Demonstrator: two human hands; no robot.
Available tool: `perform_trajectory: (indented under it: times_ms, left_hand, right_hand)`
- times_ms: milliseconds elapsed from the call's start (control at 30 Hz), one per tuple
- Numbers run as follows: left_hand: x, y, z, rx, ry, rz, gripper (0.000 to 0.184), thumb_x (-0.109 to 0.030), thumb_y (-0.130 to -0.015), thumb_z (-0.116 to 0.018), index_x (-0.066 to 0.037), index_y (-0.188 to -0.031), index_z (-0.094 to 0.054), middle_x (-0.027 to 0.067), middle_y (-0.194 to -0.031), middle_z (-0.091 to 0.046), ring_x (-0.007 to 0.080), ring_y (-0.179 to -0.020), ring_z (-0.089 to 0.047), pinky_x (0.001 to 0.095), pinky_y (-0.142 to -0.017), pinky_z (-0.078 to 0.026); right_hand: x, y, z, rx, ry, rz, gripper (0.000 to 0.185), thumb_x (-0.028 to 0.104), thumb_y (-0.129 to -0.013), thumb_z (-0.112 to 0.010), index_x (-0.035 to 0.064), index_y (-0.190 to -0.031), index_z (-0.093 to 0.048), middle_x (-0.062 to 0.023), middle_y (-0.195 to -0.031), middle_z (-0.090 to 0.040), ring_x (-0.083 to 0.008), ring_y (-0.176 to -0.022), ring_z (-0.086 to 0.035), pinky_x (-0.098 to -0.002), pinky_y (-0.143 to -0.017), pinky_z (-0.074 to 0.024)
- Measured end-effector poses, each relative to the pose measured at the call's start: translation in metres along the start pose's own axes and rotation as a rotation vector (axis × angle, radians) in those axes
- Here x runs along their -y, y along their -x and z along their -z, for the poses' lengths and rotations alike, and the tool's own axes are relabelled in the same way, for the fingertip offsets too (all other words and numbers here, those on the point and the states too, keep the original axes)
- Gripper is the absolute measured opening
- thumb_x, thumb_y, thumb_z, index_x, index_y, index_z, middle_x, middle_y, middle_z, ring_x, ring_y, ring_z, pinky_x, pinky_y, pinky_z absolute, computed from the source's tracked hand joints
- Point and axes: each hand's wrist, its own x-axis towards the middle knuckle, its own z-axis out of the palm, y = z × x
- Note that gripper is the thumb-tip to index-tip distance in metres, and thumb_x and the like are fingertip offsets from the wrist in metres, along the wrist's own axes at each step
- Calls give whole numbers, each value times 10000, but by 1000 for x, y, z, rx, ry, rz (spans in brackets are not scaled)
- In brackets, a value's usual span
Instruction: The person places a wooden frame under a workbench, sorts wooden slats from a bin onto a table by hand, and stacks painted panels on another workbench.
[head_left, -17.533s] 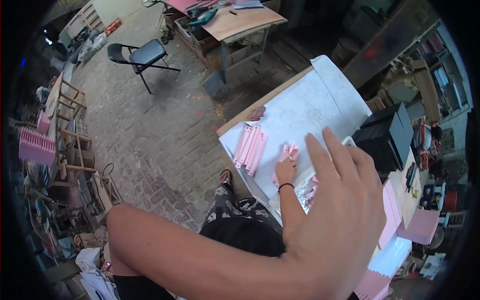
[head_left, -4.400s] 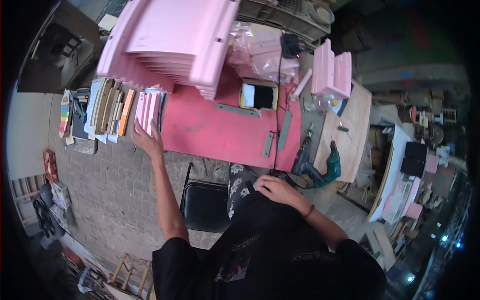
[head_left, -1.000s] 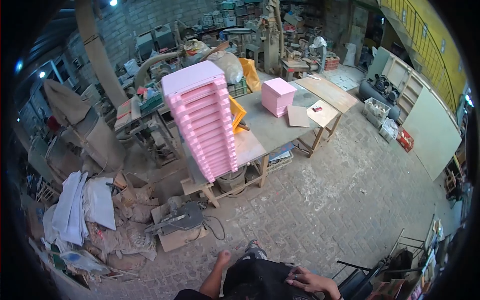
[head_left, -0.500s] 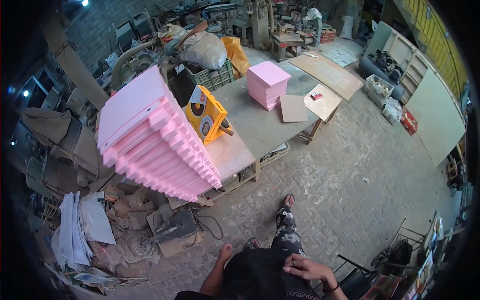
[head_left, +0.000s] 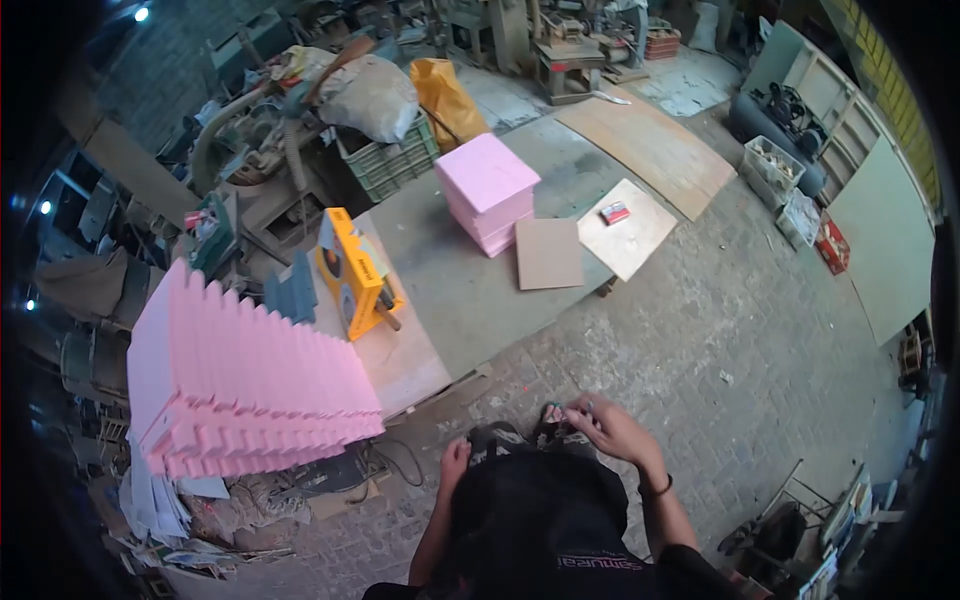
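My left hand [head_left: 455, 459] hangs low beside my dark shirt, its fingers curled in and nothing visible in them. My right hand [head_left: 612, 430], with a dark band at the wrist, is raised in front of my body; its fingers are loosely bent and apart, with nothing seen between them. Neither hand touches an object. Ahead and to the left stands a tall stack of pink notched pieces [head_left: 250, 375] at the near end of a long table [head_left: 480, 318]. Farther along sits a stack of pink square panels [head_left: 488, 180], beside a brown flat board [head_left: 549, 254].
A yellow box [head_left: 350, 275] stands near the tall pink stack. A small red packet [head_left: 615, 212] lies on a light board [head_left: 645, 235]. A green crate [head_left: 390, 165] is behind the table. At the right are plastic bins [head_left: 772, 168] and a folding chair [head_left: 800, 500].
The view has moved closer to the table and tilted down. The tall pink stack now appears lower and farther left. My right hand has risen in the view.
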Motion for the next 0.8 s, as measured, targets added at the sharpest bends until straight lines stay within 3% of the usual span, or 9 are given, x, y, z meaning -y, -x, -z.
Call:
perform_trajectory:
  times_ms: [33,133,167,400,467,567,667,767,800]
  left_hand:
    - [-41,-17,-18,-36,154,8,260,-201,-999,-527,7,-1136,-600,124,-992,-677,192,-935,-649,320,-843,-512]
    - [-151,-50,-50,-19,161,-87,316,-210,-1028,-471,21,-1235,-532,128,-1102,-662,185,-1003,-644,307,-918,-480]
    - [-179,-60,-57,-21,165,-109,325,-211,-1028,-472,19,-1253,-520,131,-1133,-649,191,-1034,-633,309,-935,-470]
    - [-294,-161,-88,-144,285,-306,484,-164,-1008,-508,-7,-1426,-322,169,-1443,-405,249,-1360,-380,358,-1115,-309]
    - [-317,-203,-93,-170,271,-349,577,-154,-991,-534,-19,-1465,-234,186,-1509,-294,280,-1409,-300,382,-1146,-262]
    - [-356,-256,-93,-249,157,-383,637,-217,-976,-568,7,-1459,-219,228,-1509,-257,323,-1420,-267,421,-1153,-260]
    - [-374,-301,-98,-328,170,-350,675,-241,-967,-578,17,-1464,-202,255,-1513,-227,353,-1417,-259,432,-1144,-271]
    - [-338,-324,-128,-379,153,-181,631,-215,-965,-557,34,-1447,-234,283,-1483,-268,385,-1381,-306,448,-1107,-317]
    - [-309,-332,-148,-372,-24,-251,579,-164,-960,-538,25,-1434,-265,284,-1439,-334,393,-1338,-362,444,-1079,-346]
  right_hand:
    - [1,-18,17,-18,52,-48,297,271,-994,-516,17,-1093,-635,-133,-1007,-664,-266,-893,-639,-345,-782,-496]
    - [-1,-60,42,-158,-8,60,321,269,-980,-532,10,-1153,-613,-179,-984,-663,-303,-848,-657,-367,-749,-521]
    - [-8,-75,43,-189,-52,124,337,266,-977,-541,16,-1194,-606,-180,-1051,-673,-292,-917,-667,-360,-764,-518]
    - [-25,-163,63,-160,-414,86,333,252,-991,-532,1,-1199,-602,-113,-1014,-689,-190,-917,-648,-314,-783,-499]
    - [-52,-202,80,-247,-376,108,327,237,-996,-523,-2,-1209,-593,-96,-1045,-677,-160,-962,-621,-305,-825,-492]
    - [-92,-273,108,-452,-285,136,334,233,-1002,-513,-7,-1223,-580,-116,-1091,-666,-158,-1026,-607,-294,-843,-492]
    - [-119,-333,134,-577,-205,108,356,206,-986,-526,-33,-1249,-552,-169,-1151,-643,-231,-1053,-623,-324,-837,-511]
    - [-197,-376,133,-635,46,-61,444,255,-974,-549,-41,-1299,-489,-191,-1123,-634,-217,-970,-635,-332,-802,-519]
    - [-222,-383,128,-612,61,-122,473,268,-956,-565,-52,-1295,-489,-216,-1123,-630,-252,-977,-637,-347,-804,-521]
